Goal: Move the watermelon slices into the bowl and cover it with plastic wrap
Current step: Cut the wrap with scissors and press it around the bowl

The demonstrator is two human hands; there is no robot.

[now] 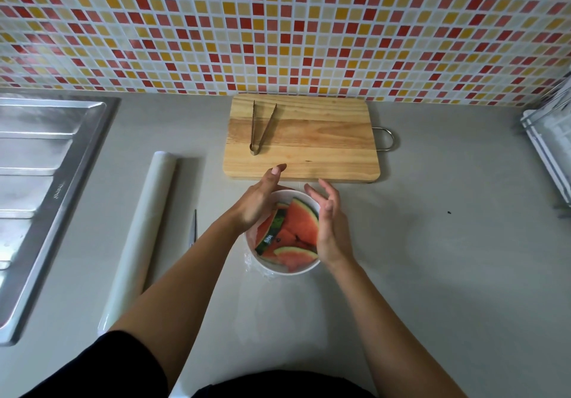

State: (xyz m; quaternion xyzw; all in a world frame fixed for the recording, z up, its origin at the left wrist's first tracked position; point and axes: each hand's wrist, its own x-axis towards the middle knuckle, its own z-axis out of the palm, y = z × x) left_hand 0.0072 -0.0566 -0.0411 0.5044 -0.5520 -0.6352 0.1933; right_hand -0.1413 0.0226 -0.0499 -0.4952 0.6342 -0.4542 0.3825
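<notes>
The watermelon slices [301, 224] are all in the white bowl [296, 271]. The bowl sits on the grey surface [432, 258], close to the person and just in front of the cutting board [301, 138].

The left hand [259, 203] is over the left side of the bowl with its fingers straight. It grips nothing. The right hand [330, 227] is by the right side of the bowl. Its fingers are loose and a little bent, and it grips nothing too. I think the hands sit on both sides like this so they can press the plastic wrap [251, 264] down around the rim. There is a shine over the fruit and some crinkly clear stuff at the bowl's near left edge, so the wrap looks to be on already. I cannot tell if it is tight all the way round.

The tongs [261, 129] lie on the board, out of the way, since no fruit is left there. The roll of wrap [145, 227] lies well to the left, with a knife [194, 227] between it and the bowl. The knife is the thing to watch if the left hand reaches for the roll.

The sink [37, 181] is far left. A rack [553, 144] is far right. There is lots of open room to the right of the bowl.
</notes>
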